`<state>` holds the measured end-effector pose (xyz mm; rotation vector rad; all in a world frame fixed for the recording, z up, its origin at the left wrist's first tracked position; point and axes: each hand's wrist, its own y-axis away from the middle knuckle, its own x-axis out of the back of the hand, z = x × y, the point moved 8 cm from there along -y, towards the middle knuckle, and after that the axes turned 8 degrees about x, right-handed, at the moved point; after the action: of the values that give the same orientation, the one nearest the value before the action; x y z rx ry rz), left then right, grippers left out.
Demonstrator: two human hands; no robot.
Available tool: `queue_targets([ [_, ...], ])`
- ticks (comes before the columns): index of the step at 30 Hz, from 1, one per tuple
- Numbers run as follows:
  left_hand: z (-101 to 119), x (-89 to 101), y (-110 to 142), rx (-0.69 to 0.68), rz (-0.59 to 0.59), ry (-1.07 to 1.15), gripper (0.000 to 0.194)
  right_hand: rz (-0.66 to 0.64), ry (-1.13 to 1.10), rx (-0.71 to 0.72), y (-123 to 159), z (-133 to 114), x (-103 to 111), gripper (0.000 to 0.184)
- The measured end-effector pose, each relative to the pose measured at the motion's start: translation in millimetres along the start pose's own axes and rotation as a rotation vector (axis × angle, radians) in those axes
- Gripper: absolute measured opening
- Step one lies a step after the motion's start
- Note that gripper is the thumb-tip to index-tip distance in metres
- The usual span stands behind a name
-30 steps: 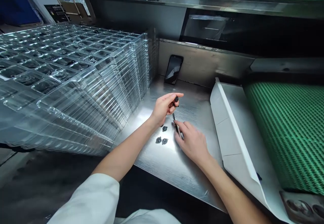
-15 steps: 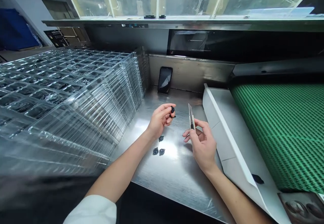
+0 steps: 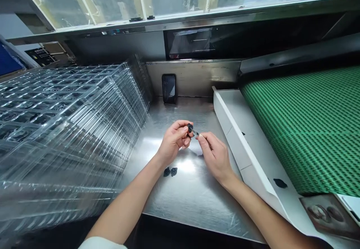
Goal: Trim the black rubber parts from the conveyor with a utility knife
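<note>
Above the steel table (image 3: pixel 180 204), my left hand (image 3: pixel 173 142) pinches a small round black plastic part (image 3: pixel 190 128) between thumb and forefinger. Its other fingers curl beneath, partly hidden. My right hand (image 3: pixel 215 155) is closed around a slim utility knife (image 3: pixel 197 133), mostly covered by the fingers. The knife's tip is at the part, and the two seem to touch. Below my left wrist, one black part (image 3: pixel 167 172) lies on the steel beside another flanged black part (image 3: pixel 174 171).
Stacked clear plastic trays (image 3: pixel 112 102) with dark parts in their pockets fill the left. A phone (image 3: pixel 169 88) leans against the back wall. At right, a white chute (image 3: pixel 239 136) holds a flat black piece (image 3: pixel 280 183) alongside a green conveyor belt (image 3: pixel 306 125).
My right hand has brought the knife left and turned it toward the part in my left hand. The view has shifted, and my left hand still pinches its part.
</note>
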<state>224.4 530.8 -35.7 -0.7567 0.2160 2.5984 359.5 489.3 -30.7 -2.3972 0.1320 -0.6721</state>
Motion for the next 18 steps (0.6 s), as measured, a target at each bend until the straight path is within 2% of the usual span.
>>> queue_targets([
  [6, -0.2, -6.0, 1.8, -0.018, -0.028, -0.027, 0.042, 0.03, 0.038, 0.005, 1.9, 0.1, 1.1, 0.043],
  [18, 0.6, -5.3, 3.0, -0.032, -0.021, -0.031, 0.036, 0.05, 0.039, 0.013, 3.7, -1.2, 2.8, 0.041],
])
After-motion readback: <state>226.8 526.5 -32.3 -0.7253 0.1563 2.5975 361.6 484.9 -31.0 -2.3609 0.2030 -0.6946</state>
